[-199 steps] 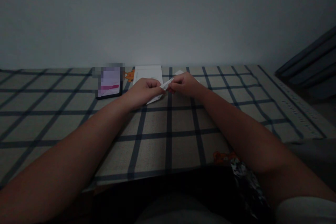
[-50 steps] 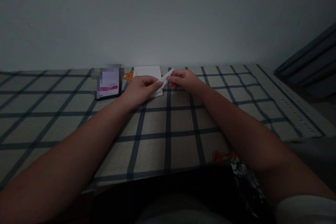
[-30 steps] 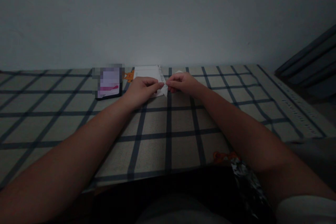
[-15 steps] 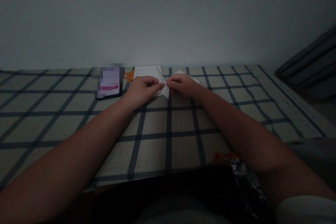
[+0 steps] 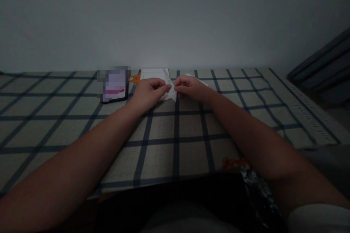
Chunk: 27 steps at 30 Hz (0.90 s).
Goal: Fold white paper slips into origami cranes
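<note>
Between my hands is a small white piece of paper [image 5: 173, 95], its pointed corner hanging down toward me. My left hand [image 5: 151, 90] pinches its left side between thumb and fingers. From the other side my right hand [image 5: 189, 88] grips it with thumb and forefinger, the fingertips of both hands close together. Behind my left hand lies a flat white sheet or packet [image 5: 153, 74] on the cloth. Another white piece [image 5: 201, 82] shows partly behind my right hand. The dim light hides the paper's finer folds.
A phone [image 5: 116, 83] with a lit, blurred screen stands on the left. Checked cloth [image 5: 161, 156] covers the table, which meets a plain wall [image 5: 175, 18]. Crinkled shiny plastic [image 5: 257, 185] hangs at the near edge by my right forearm. Dark striped fabric [image 5: 325, 69] is at far right.
Almost nothing differs. My fingertips have shifted very slightly on the white paper, and the whole view has drifted a little.
</note>
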Motion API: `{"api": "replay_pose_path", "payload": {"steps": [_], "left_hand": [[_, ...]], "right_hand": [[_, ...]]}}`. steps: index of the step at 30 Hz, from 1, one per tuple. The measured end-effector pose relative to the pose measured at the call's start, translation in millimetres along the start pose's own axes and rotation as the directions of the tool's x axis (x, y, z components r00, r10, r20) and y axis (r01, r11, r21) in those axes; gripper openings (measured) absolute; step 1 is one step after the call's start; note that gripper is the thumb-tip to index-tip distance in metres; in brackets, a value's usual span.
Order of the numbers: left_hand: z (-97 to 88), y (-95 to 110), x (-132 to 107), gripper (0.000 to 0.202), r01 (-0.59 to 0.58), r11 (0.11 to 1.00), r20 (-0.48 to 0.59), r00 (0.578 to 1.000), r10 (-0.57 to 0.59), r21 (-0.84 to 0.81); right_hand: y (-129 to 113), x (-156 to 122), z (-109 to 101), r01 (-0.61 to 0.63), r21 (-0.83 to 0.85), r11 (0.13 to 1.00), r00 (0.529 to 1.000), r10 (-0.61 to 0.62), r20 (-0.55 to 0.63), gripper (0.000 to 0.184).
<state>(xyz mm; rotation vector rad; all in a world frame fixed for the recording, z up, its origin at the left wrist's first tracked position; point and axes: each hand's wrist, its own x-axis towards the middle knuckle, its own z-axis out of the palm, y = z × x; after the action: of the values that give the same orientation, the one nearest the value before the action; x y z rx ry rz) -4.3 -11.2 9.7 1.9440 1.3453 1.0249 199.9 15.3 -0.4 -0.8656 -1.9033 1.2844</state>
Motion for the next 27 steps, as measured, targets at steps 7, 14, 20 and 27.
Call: {"api": "replay_pose_path", "payload": {"steps": [7, 14, 20, 27], "left_hand": [[-5.8, 0, 2, 0.032, 0.007, 0.999, 0.028, 1.000, -0.006, -0.039], [-3.6, -3, 4, 0.036, 0.087, 0.989, 0.064, 0.995, -0.080, -0.119], [0.7, -2, 2, 0.041, 0.210, 0.939, 0.053, 0.978, -0.203, -0.273], [3.6, -5, 2, 0.033, 0.163, 0.937, 0.062, 0.987, -0.151, -0.309]], "right_hand": [[-2, 0, -1, -0.081, 0.057, 0.995, 0.997, 0.082, -0.012, 0.006], [3, 2, -3, 0.038, -0.070, 0.997, 0.998, -0.042, -0.055, 0.015], [2, 2, -3, 0.046, -0.031, 0.998, 0.992, -0.050, -0.118, 0.018], [-1, 2, -4, 0.064, 0.044, 0.997, 0.996, -0.061, -0.071, 0.026]]}}
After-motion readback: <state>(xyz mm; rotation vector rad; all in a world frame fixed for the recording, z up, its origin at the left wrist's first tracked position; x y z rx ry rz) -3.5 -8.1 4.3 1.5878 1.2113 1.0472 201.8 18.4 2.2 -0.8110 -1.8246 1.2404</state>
